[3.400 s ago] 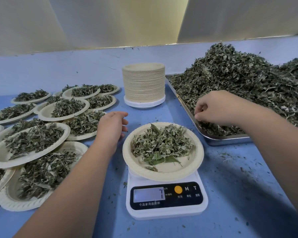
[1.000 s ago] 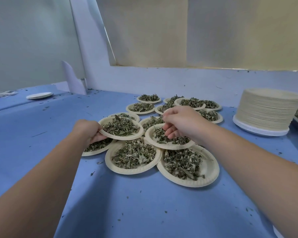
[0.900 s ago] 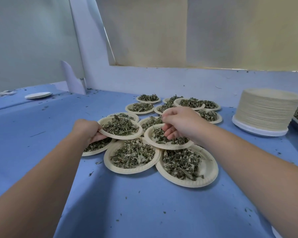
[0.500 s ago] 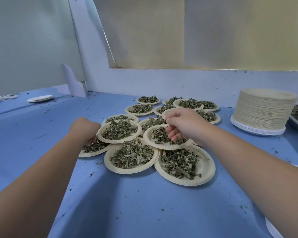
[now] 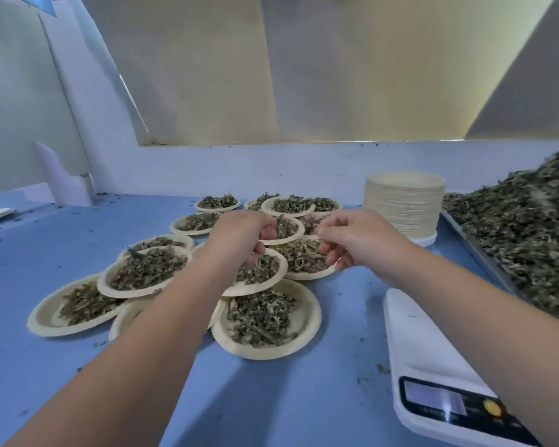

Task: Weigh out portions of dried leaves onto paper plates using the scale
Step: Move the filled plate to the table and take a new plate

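Both hands have shifted right and back across the plate cluster since half a second ago, and the view has swung with them: scale (image 5: pixel 433 350) and leaf heap (image 5: pixel 523 233) are back in frame. Left hand (image 5: pixel 239 240) sits over a mid-cluster plate (image 5: pixel 267 285), fingers curled down toward its leaves. It's blurred, so can't tell if it grips anything. Right hand (image 5: pixel 355 243) is loosely curled with fingertips at the near-right rim of the neighbouring plate (image 5: pixel 304 275); can't tell pinch from plain touch there either. My read: the step in hand is nesting weighed portions into the cluster, then fetching a fresh plate. To do it well, handle by the rim only and keep each plate level. Let rims overlap without tipping the plate underneath, and keep fingers out of the leaves, since any spill alters a portion already weighed. Containers: the filled plates each hold a low mound of dried leaves, and several rest on their neighbours' rims. Nearest plate (image 5: pixel 309 321) has leaves in the centre with bare rim showing. Stack of empty plates (image 5: pixel 404 204) stands between the cluster and the metal tray (image 5: pixel 475 250). That tray carries the bulk heap, piled well above its rim. Scale is near right with a bare platform; display is lit, digits unreadable. Loose leaf bits dot the blue table (image 5: pixel 78 366).
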### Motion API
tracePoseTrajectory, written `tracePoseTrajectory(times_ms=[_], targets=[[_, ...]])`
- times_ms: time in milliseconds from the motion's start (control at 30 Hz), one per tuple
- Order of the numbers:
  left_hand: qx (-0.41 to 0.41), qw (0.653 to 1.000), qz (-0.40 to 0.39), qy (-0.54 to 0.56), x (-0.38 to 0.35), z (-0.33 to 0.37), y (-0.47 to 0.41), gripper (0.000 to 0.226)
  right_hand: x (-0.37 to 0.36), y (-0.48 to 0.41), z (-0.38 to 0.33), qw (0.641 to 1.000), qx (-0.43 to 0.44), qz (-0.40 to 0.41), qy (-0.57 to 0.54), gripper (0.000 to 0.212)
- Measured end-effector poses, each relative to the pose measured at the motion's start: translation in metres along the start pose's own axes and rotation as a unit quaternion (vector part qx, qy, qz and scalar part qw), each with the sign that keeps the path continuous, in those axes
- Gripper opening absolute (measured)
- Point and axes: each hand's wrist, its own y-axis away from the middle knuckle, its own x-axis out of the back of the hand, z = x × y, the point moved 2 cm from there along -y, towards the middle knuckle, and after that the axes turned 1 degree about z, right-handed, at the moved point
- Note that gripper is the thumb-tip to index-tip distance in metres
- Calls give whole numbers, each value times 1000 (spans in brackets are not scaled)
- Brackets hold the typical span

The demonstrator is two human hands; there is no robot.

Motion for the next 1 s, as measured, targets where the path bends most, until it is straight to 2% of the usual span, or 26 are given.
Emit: tracePoseTrajectory(times_ms=[133, 233, 333, 433, 533, 600, 667, 767, 867, 933, 1000], targets=[[4, 996, -84, 32, -87, 0, 13, 9, 65, 10, 21, 996, -22, 80, 23, 15], [37, 991, -114, 55, -137, -9, 19, 11, 109, 14, 40, 989, -41, 137, 27, 17], [43, 993, -99, 51, -172, -15, 14, 14, 146, 18, 62, 981, -51, 183, 28, 21], [33, 998, -46, 34, -189, -27, 0, 15, 170, 20, 86, 976, -60, 210, 28, 25], [66, 991, -30, 117, -198, -49, -13, 10, 181, 18, 103, 971, -70, 223, 48, 23], [78, 987, -29, 139, -203, -64, -18, 11, 185, 9, 104, 967, -57, 234, 82, 23], [56, 992, -32, 110, -207, -73, -22, 10, 188, -7, 94, 957, -34, 254, 137, 20], [36, 991, -42, 119, -208, -79, -26, 10, 192, -38, 65, 927, 20, 280, 249, 11], [57, 982, -44, 177, -206, -81, -29, 12, 191, -70, 35, 889, 76, 245, 379, 37], [65, 978, -40, 193, -205, -82, -29, 12, 185, -88, 24, 881, 63, 181, 432, 50], [65, 977, -39, 201, -205, -81, -29, 13, 177, -103, 17, 868, 26, 113, 483, 49]])
